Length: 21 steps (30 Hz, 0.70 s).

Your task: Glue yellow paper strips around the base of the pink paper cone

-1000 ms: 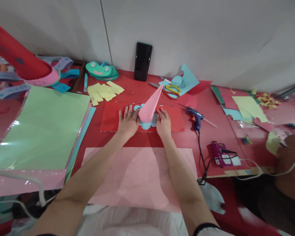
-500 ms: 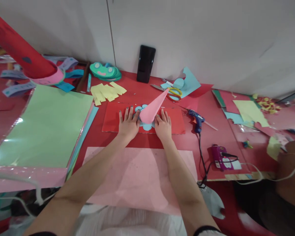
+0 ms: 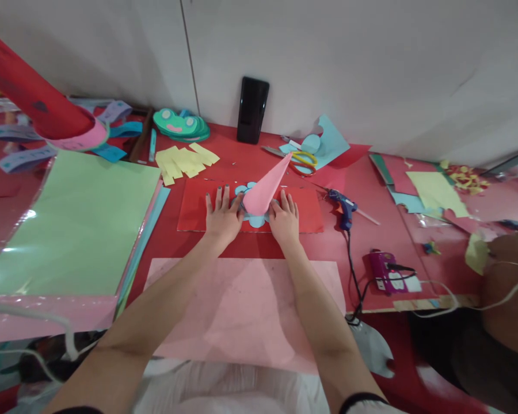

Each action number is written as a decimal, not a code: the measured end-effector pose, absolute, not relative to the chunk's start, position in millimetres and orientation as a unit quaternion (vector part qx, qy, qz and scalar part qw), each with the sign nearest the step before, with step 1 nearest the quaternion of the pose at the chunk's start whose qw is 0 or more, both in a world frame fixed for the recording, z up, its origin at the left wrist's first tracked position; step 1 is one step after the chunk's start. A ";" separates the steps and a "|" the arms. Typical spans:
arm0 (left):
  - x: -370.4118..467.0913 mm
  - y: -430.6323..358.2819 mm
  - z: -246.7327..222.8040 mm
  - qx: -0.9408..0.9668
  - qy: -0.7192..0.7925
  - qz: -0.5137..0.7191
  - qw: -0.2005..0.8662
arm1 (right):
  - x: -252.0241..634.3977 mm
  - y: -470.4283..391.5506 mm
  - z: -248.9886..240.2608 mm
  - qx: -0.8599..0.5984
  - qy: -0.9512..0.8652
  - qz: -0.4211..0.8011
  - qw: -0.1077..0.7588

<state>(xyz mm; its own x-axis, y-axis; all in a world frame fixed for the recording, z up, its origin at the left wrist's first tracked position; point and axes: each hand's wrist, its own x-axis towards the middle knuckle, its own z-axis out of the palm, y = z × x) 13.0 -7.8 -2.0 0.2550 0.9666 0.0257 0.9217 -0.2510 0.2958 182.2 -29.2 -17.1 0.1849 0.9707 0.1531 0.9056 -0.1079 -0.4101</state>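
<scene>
A pink paper cone rises from a light blue paper flower on a red board. The cone's tip leans to the upper right. On the left of the cone, my left hand lies with fingers spread over the board, its thumb and index finger at the flower's edge. My right hand rests on the other side, fingers stretched out, touching the petals near the cone's base. Both hands hide parts of the flower.
A glue gun lies right of the board, its cord running to a purple power box. Scissors and yellow paper strips lie behind. A black phone leans on the wall. Green sheets are at left; another person sits at right.
My hands stay pressed in nearly the same place beside the cone. The whole view has shifted slightly, and the person at right has moved a little.
</scene>
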 end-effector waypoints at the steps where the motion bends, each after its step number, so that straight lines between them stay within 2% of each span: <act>1: 12.8 -8.5 -1.2 0.785 0.601 0.098 0.110 | 182.3 -29.2 -16.7 -0.741 -0.634 0.076 0.208; 6: 12.9 -13.2 4.7 0.783 0.608 0.070 0.112 | 182.4 -28.3 -19.0 -0.752 -0.621 0.063 0.212; 12: 13.4 -13.5 7.2 0.783 0.610 0.050 0.112 | 180.9 -25.4 -22.4 -0.762 -0.592 0.049 0.259; 21: 12.4 -13.2 5.1 0.783 0.608 0.061 0.115 | 182.6 -22.3 -25.5 -0.774 -0.579 0.045 0.253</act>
<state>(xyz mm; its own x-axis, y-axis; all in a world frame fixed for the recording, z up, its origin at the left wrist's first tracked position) 12.4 -13.2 5.1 0.2526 0.9666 -0.0445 0.9386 -0.2336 0.2539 182.6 -22.3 -25.5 0.3265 0.9183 0.2239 0.8732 -0.2023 -0.4434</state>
